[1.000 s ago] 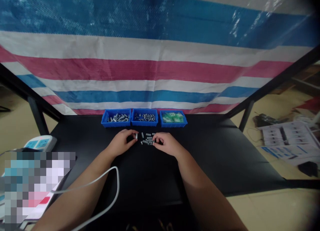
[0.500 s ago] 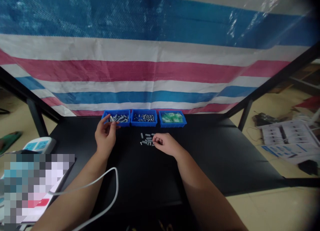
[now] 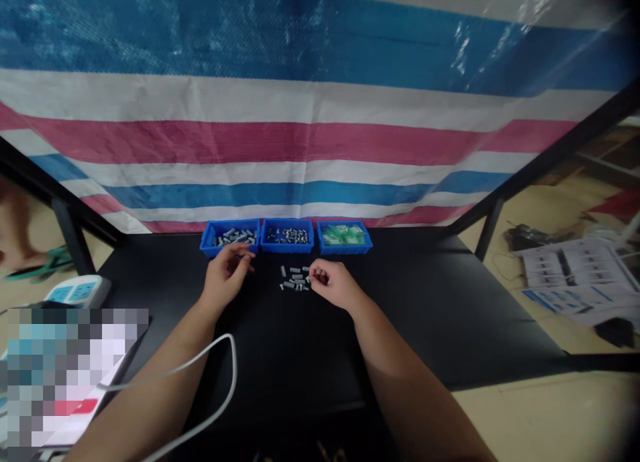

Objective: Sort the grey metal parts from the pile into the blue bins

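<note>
1. Left hand [image 3: 225, 274], fingers parted, apparently empty, has drawn back from the leftmost blue plastic bin [image 3: 211, 251].
2. Right hand [image 3: 334, 283], curled, hold unclear; small grey metallic cylinders [image 3: 297, 277] lie just beside it, mid-frame.

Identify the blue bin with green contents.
The rightmost blue rectangular plastic bin: green pieces show inside; the left bin and middle bin hold small grey parts.

Striped plastic sheet [image 3: 310, 142], black table [image 3: 430, 302], beige tiled floor [image 3: 505, 415]
</note>
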Demonstrator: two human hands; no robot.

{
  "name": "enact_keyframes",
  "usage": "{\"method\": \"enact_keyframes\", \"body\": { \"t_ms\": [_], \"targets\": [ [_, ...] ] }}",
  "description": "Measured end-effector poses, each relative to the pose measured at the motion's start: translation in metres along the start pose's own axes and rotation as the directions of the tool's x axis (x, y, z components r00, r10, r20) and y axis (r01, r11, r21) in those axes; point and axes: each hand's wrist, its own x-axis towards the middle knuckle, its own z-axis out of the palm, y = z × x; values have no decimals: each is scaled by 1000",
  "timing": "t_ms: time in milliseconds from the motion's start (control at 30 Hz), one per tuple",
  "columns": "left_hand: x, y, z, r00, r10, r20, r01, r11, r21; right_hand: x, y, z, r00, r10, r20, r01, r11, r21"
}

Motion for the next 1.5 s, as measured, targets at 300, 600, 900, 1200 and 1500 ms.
{"method": "enact_keyframes", "body": {
  "t_ms": [300,600,900,1200,1500],
  "targets": [
    [-8,23,22,819,262,510,-394,904,168,7,12,6,962,75,-261,-54,995,84],
    [-12,18,37,749,165,641,-469,816,338,19,-17,8,858,-151,-491,138,988,-62],
    [-13,17,39,756,142,639,-471,795,382,27,-11,15,870,-212,-445,108,963,-248],
    [-12,14,39,745,166,646,-462,827,320,9,-2,8,997,82,-8,-82,966,-244],
    [-9,17,33,921,252,298,-311,935,171,6,-4,8,984,161,80,-125,933,-337]
  ]
}}
